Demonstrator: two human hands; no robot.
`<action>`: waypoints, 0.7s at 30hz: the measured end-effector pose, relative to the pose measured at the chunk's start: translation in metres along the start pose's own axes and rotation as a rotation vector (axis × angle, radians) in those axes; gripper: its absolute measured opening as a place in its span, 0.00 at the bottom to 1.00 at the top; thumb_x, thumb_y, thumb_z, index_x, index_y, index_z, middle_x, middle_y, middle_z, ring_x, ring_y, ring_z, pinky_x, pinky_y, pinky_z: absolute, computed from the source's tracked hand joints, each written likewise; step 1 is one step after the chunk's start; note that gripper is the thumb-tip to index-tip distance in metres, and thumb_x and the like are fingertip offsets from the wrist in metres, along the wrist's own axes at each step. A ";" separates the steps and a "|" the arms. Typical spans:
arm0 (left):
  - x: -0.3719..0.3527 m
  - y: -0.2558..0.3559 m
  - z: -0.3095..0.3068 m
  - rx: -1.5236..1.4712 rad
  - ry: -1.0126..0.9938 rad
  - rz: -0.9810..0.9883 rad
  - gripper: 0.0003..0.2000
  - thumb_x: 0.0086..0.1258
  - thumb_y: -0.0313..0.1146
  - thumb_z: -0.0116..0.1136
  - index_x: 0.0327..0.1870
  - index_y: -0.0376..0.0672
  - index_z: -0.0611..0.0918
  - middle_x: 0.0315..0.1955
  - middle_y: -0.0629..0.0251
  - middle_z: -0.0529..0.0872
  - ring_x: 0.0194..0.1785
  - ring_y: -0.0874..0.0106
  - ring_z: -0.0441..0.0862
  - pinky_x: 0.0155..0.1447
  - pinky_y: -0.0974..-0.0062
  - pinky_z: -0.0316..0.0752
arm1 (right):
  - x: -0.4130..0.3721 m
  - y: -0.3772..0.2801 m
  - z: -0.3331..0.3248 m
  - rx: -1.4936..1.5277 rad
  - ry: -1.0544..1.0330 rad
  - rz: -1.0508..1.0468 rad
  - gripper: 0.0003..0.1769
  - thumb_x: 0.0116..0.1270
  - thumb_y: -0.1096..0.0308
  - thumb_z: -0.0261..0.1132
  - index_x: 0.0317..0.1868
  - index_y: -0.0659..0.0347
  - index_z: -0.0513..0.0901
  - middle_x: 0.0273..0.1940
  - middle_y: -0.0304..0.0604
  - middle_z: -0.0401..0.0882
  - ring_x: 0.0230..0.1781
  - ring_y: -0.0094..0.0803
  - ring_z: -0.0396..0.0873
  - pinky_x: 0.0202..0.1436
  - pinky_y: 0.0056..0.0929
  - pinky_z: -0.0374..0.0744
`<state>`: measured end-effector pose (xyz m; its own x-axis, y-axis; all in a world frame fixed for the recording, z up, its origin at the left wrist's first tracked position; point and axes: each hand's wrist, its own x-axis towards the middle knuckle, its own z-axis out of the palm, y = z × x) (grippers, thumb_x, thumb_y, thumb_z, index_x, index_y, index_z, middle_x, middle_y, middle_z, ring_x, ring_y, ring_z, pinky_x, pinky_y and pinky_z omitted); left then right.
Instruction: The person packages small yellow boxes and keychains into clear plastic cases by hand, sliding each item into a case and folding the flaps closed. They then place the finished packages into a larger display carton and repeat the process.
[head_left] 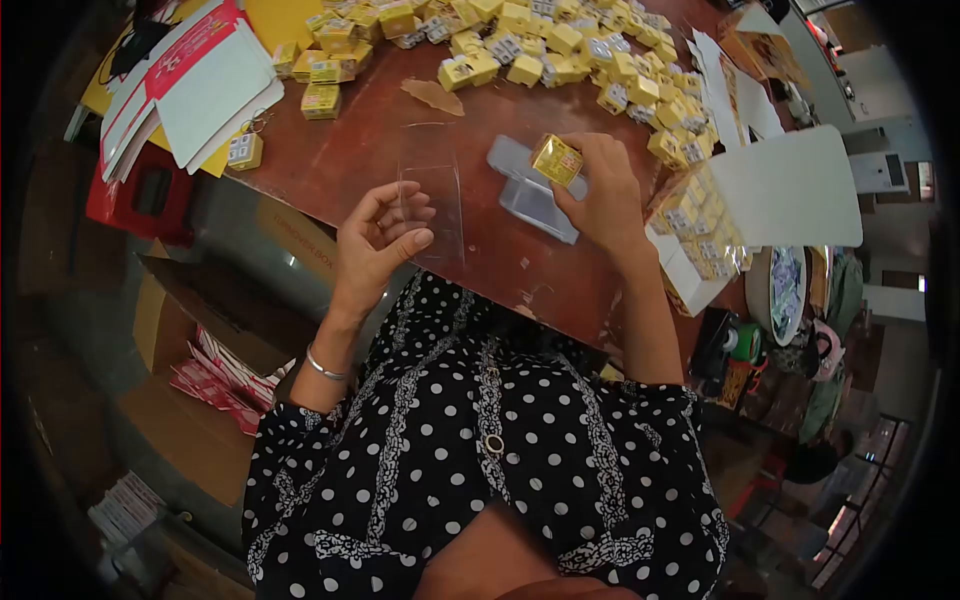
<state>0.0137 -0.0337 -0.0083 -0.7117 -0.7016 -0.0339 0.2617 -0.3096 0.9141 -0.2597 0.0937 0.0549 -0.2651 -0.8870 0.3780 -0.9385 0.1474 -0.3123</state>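
Observation:
My right hand (605,185) grips a small yellow printed box (557,161) between thumb and fingers, above the red-brown table (330,150). Under and beside that box lies an open clear plastic case (538,205). My left hand (385,235) has its fingers curled, palm up, at a thin transparent plastic sheet or sleeve (440,190), whose outline is faint. The fingers and thumb stand apart, and the sheet seems to rest against them; whether they grip it is hard to tell.
Many small yellow and grey boxes (560,40) are heaped at the back. White and red cards (215,95) lie at the back left. A carton of wrapped yellow boxes (700,225) stands right. An open cardboard box (190,440) is on the floor at lower left.

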 end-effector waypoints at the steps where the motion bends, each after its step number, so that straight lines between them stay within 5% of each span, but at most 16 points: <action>1: 0.000 -0.003 0.007 0.002 -0.018 -0.020 0.28 0.66 0.24 0.74 0.67 0.33 0.75 0.57 0.59 0.83 0.61 0.68 0.83 0.65 0.72 0.80 | -0.017 0.007 -0.003 -0.079 0.010 -0.009 0.29 0.53 0.72 0.78 0.56 0.57 0.78 0.52 0.47 0.78 0.57 0.48 0.76 0.59 0.44 0.78; 5: -0.002 -0.011 0.036 0.038 -0.102 -0.057 0.28 0.67 0.23 0.73 0.67 0.33 0.76 0.56 0.59 0.84 0.58 0.70 0.84 0.64 0.73 0.81 | -0.066 0.023 0.002 -0.162 -0.025 0.052 0.28 0.53 0.74 0.78 0.54 0.58 0.77 0.52 0.46 0.77 0.59 0.48 0.75 0.59 0.43 0.77; 14: -0.008 -0.017 0.060 0.048 -0.144 -0.098 0.28 0.67 0.24 0.73 0.67 0.33 0.76 0.56 0.57 0.84 0.56 0.71 0.85 0.62 0.74 0.82 | -0.090 0.037 0.019 0.335 0.072 0.216 0.25 0.59 0.74 0.76 0.55 0.57 0.76 0.54 0.50 0.81 0.55 0.53 0.81 0.56 0.42 0.83; 21: -0.008 -0.018 0.061 0.163 -0.159 -0.064 0.29 0.66 0.25 0.74 0.68 0.34 0.76 0.56 0.58 0.84 0.57 0.71 0.84 0.62 0.74 0.82 | -0.091 0.015 -0.008 0.314 0.153 0.235 0.22 0.64 0.75 0.74 0.57 0.61 0.78 0.54 0.44 0.83 0.51 0.36 0.85 0.55 0.32 0.84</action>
<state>-0.0246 0.0168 0.0002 -0.8207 -0.5698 -0.0416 0.1130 -0.2333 0.9658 -0.2514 0.1798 0.0226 -0.5160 -0.7663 0.3828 -0.7419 0.1764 -0.6469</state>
